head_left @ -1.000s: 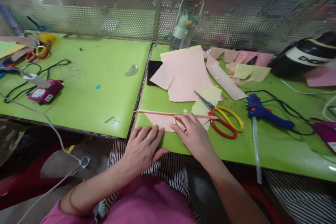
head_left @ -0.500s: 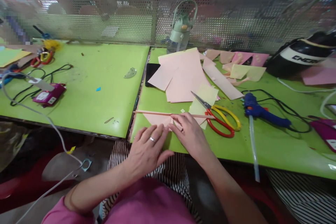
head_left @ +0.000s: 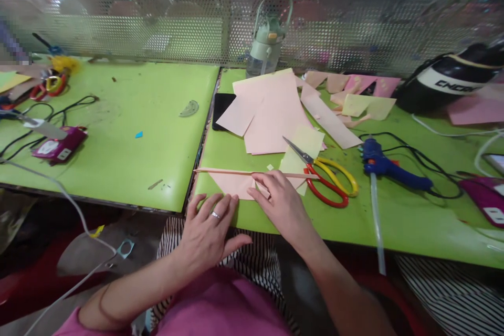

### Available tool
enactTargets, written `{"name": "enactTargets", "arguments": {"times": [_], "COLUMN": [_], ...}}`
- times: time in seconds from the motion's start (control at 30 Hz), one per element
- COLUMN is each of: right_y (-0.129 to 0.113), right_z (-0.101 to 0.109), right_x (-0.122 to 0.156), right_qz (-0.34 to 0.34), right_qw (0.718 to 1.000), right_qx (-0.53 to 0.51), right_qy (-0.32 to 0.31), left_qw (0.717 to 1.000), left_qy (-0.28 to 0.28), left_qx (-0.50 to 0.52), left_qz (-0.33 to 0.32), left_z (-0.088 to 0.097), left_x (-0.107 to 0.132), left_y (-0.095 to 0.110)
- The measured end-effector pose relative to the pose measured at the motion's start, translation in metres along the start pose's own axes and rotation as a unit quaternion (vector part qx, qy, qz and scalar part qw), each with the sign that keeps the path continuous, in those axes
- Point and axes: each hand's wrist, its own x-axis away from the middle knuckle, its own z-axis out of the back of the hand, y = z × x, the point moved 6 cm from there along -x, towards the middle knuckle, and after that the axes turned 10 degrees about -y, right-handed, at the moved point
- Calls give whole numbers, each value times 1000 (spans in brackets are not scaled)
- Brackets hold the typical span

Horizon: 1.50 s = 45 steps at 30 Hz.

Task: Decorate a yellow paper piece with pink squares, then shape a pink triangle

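My left hand (head_left: 208, 228) lies flat and open at the near edge of the green table (head_left: 394, 220), its fingertips at the lower corner of a small pink paper piece (head_left: 232, 182). My right hand (head_left: 281, 202) rests on the right side of that paper, fingers stretched out and pressing it down. A thin rolled pink stick (head_left: 236, 172) lies along the paper's top edge, just beyond my right fingertips. Red and yellow scissors (head_left: 328, 181) lie just right of my right hand on pale yellow paper scraps (head_left: 303, 149).
Large pink sheets (head_left: 271, 110) cover the table's middle, a black phone (head_left: 221, 110) beside them. A blue glue gun (head_left: 388, 168) with cable lies right, a helmet (head_left: 449, 81) far right. A green water bottle (head_left: 268, 37) stands by the mesh screen. Another green table (head_left: 118, 115) is at the left.
My left hand has slid slightly back toward the table edge. The camera view has shifted a little; my right hand stays on the pink paper.
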Motion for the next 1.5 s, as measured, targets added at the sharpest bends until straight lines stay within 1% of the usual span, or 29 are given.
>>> {"name": "enactTargets", "arguments": {"times": [0.13, 0.2, 0.33, 0.4, 0.5, 0.63, 0.7, 0.77, 1.0, 1.13, 1.27, 1.5], "right_y": [-1, -1, -1, -1, 0, 2, 5, 7, 6, 9, 9, 11], "right_z": [2, 5, 17, 23, 28, 25, 22, 19, 14, 16, 16, 15], "right_x": [-1, 0, 10, 17, 27, 34, 35, 35, 37, 37, 34, 30], "right_qz": [1, 2, 21, 26, 36, 77, 87, 83, 76, 69, 70, 32], "right_qw": [1000, 1000, 996, 996, 995, 991, 989, 988, 984, 985, 987, 990], "right_qx": [0, -23, -74, -63, -20, 32, 52, 67, 120, 110, 98, 102], "right_qy": [-1, 1, 34, 61, 92, 107, 109, 108, 108, 117, 102, 87], "left_qw": [1000, 1000, 1000, 1000, 1000, 999, 999, 998, 999, 999, 999, 998], "left_qy": [5, 7, 11, 19, 30, 27, 23, 19, 0, -7, -20, -37], "left_qx": [10, 7, 3, 4, 5, 1, 4, 8, -8, 0, 9, 16], "left_qz": [14, 14, 20, 21, -1, -41, -50, -53, -52, -46, -48, -41], "left_z": [1, 1, 4, 7, 8, 0, -6, -9, -9, -9, -9, -7], "left_x": [1, 1, 1, 1, -3, -13, -19, -22, -23, -24, -25, -23], "left_y": [-5, -5, -6, -4, 2, 13, 15, 16, 19, 18, 17, 17]}}
